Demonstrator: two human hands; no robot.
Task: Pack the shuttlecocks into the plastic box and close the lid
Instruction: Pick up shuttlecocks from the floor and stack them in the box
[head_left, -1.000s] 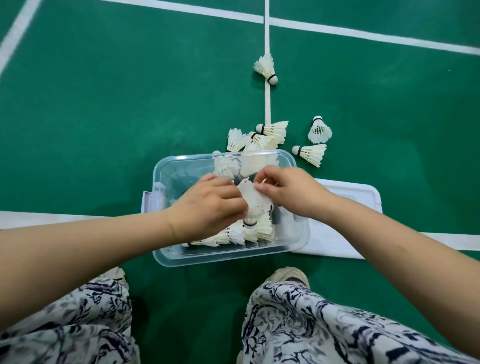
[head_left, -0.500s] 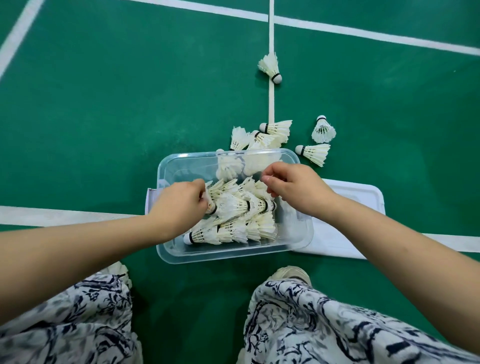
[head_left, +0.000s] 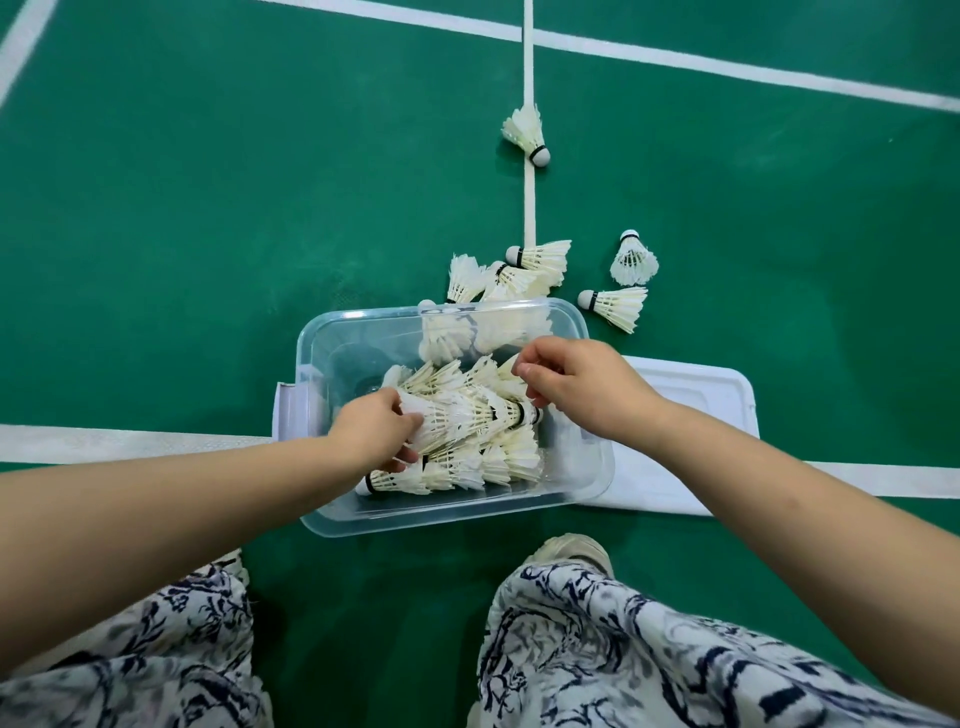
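Shuttlecocks (head_left: 467, 415) lie stacked in rows inside the box (head_left: 332, 343), under and between our two hands. A second ago both hands were bunched together over the middle, hiding most of the pile; now they have drawn apart, the left hand (head_left: 374, 434) sliding to the left end of the top row and the right hand (head_left: 576, 387) lifting toward the right end. We judge that a nested row has just been laid down and is being settled, so packing is well along but not done.

Our left hand is closed on the feathers of the top row, fingers curled around its left end. Our right hand hovers with fingers half curled just above the corks at the other end; we cannot tell whether it pinches anything.

Beyond our right hand, just past the far wall of the box, a cluster (head_left: 514, 270) of loose shuttlecocks rests against it. Further right of that cluster lie two more (head_left: 623, 291), and one (head_left: 524, 132) sits well beyond on the white line. All these must go in yet.

The lid (head_left: 717, 395) lies flat under our right forearm, partly tucked beneath the box. Nothing blocks the reach forward, though the box must come off the lid before closing.
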